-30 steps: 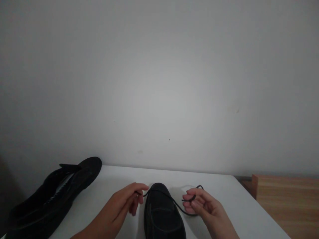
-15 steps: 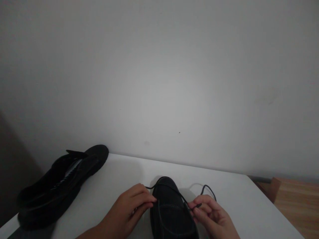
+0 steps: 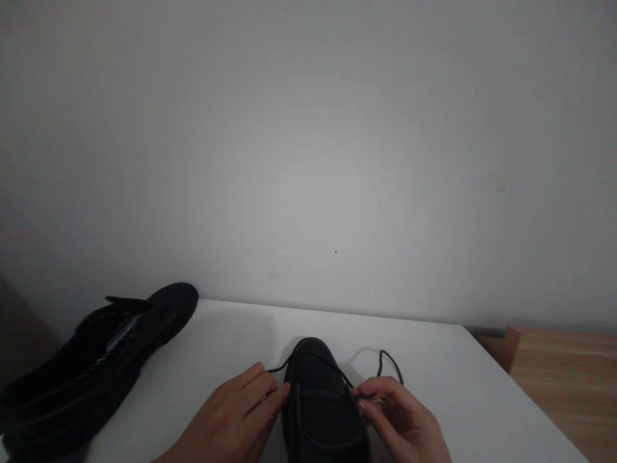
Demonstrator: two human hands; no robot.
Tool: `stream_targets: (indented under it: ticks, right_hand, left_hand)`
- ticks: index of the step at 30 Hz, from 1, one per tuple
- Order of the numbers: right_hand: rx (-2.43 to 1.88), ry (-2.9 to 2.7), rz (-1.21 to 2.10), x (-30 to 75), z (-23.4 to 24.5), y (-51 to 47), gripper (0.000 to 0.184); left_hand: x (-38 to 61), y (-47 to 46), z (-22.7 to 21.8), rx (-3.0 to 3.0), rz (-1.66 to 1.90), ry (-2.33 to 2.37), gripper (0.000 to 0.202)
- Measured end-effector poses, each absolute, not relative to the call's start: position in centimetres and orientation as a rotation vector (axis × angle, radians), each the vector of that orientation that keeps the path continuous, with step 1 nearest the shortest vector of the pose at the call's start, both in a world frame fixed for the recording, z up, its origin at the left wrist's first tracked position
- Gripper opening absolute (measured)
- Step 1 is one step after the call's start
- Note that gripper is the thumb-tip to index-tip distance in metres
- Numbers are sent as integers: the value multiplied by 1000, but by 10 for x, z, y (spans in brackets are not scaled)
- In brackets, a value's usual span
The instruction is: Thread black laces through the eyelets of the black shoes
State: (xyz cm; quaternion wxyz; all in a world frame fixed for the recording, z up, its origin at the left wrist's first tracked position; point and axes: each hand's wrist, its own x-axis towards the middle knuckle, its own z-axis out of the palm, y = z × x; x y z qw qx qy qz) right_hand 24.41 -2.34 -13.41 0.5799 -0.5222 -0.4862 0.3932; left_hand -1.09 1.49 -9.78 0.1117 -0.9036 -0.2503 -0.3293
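Note:
A black shoe (image 3: 328,418) rests on the white tabletop with its toe pointing away from me. Across its toe runs a thin black shoelace (image 3: 315,353). My left hand (image 3: 241,408) is closed at the shoe's left side, thumb and forefinger pinched on the edge of its side flap. The lace's left part passes behind this hand. At the right flap, my right hand (image 3: 398,415) pinches the lace near its end between thumb and forefinger. A loop of lace rises behind the right fingers. The shoe's heel lies below the picture.
A second black shoe (image 3: 106,360) lies at the left of the white table (image 3: 231,334), its flaps spread and its toe near the wall. A pale wall (image 3: 332,161) stands behind the table. To the right is a wooden surface (image 3: 563,379).
The view has shifted slightly, so everything sits a little further left. My right fingers have moved in closer to the right flap, and less of the lace end sticks out.

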Motion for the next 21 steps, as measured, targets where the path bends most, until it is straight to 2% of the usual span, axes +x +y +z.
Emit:
stream_targets:
  ticks: [4,11,15,21]
  right_hand:
    - [-1252,-1245,850,247,-140,-23,35]
    - [-1227,-1405,657,249,-146,-24,27]
    - [-1203,-1357,702,246,-145,-25,26]
    - [-1184,-1284,802,242,-145,-27,30]
  left_hand:
    - [-7,16,-99,-2688,-904,-833,38]
    - [-7,13,-85,-2444,-790,-659,48]
    - [-9,14,-89,-2522,-737,-683,43]
    - [-10,18,-107,-2873,-872,-958,31]
